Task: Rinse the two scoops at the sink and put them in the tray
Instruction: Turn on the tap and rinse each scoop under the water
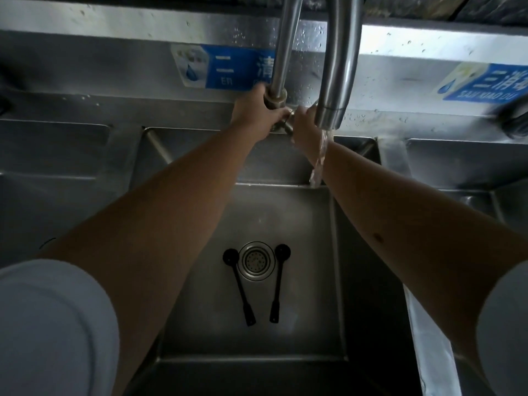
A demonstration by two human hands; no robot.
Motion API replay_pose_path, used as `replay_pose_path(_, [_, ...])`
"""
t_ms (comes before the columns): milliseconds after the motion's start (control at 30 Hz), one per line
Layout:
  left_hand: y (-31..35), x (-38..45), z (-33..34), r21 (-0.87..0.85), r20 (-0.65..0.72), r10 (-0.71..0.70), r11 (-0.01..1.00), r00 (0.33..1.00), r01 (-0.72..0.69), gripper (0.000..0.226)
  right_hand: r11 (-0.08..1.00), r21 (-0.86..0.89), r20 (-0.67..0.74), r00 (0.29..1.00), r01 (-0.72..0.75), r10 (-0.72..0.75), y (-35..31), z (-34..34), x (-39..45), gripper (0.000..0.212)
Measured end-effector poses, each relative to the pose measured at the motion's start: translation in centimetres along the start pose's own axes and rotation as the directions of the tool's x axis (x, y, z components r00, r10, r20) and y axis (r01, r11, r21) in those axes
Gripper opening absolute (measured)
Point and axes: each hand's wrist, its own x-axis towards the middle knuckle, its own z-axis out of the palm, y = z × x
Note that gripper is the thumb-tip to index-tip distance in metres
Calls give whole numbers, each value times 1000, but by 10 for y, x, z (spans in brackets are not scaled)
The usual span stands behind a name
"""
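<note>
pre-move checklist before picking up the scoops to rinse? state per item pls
1. Water running: ok, a stream falls from the faucet spout into the sink.
2. Scoops reachable: ok, left scoop and right scoop lie on the sink floor either side of the drain.
3. Scoops under the stream: not ok, both lie nearer the person than where the water lands.
4. Hands free of scoops: ok, left hand and right hand are at the faucet base.
5. Tray located: cannot tell, none in view.
6. Scoops already rinsed: cannot tell.
</note>
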Motion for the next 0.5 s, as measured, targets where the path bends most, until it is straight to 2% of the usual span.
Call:
replay_pose_path(67, [-1, -15, 5, -6, -133, 28, 1000, 991, -29, 38, 997, 79, -8, 1000, -24, 25, -6, -3, -6, 31])
replay_pose_path(133, [-6, -41, 12, -114, -247, 25, 992, 969, -55, 38, 967, 229, -21, 993, -109, 117, -5, -2, -28, 37])
replay_pose_path(200, [-20, -70, 25, -177, -281, -20, 984, 959, -32, 39, 963, 224, -2, 988, -152, 156, 9, 5, -57, 42])
replay_pose_path(300, [-59, -116, 61, -270, -116, -210, 947, 971, 173, 22, 973, 152, 110, 981, -175, 159, 53, 25, -105, 31])
replay_pose_path(367, [-91, -150, 89, -368, 28, -354, 866, 935, 339, 11, 943, 165, 233, 941, -288, 247, 91, 43, -139, 27])
replay_pose_path(467, [-149, -194, 123, -210, 150, -437, 862, 887, 461, 11, 915, 81, 266, 893, -396, 363, 147, 66, -180, 16])
replay_pose_path(500, [-167, -205, 134, -162, 179, -458, 859, 871, 485, 12, 917, 3, 290, 878, -398, 380, 166, 76, -189, 13])
